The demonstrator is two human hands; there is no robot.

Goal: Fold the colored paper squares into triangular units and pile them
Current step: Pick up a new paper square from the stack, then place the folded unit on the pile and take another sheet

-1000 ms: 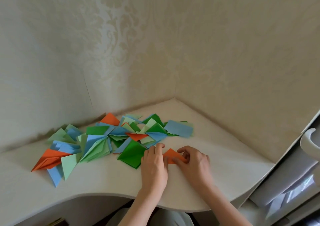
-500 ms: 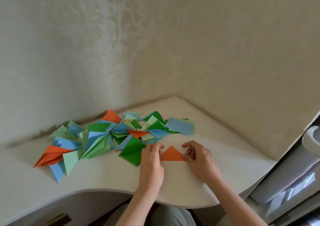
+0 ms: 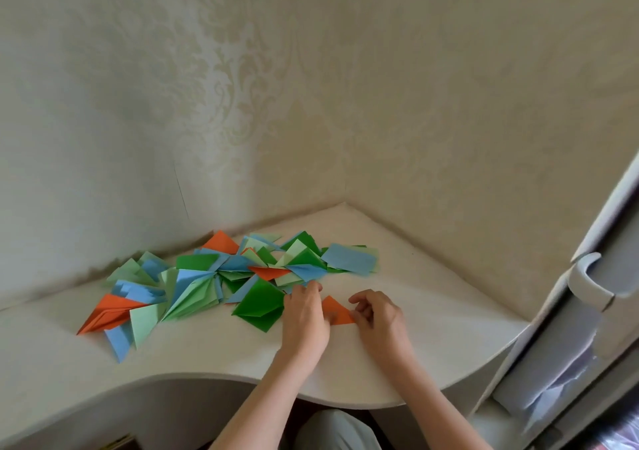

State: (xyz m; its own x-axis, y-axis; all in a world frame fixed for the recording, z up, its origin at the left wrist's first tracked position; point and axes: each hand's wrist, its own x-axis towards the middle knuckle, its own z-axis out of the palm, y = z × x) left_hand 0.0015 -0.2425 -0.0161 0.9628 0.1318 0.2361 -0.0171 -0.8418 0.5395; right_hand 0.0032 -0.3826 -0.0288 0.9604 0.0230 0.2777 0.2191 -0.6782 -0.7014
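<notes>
Orange paper triangle near the desk edge, both hands, left and right, pinching its corners

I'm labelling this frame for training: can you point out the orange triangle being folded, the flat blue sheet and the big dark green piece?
orange triangle (image 3: 334, 310), head view, its upper face.
flat blue sheet (image 3: 349, 259), head view, centre.
dark green piece (image 3: 258, 305), head view, centre.

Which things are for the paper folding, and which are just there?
For the folding:
orange triangle, held by left hand and right hand
pile of folded papers
blue square

Just there:
desk
white handle
wallpaper
</notes>
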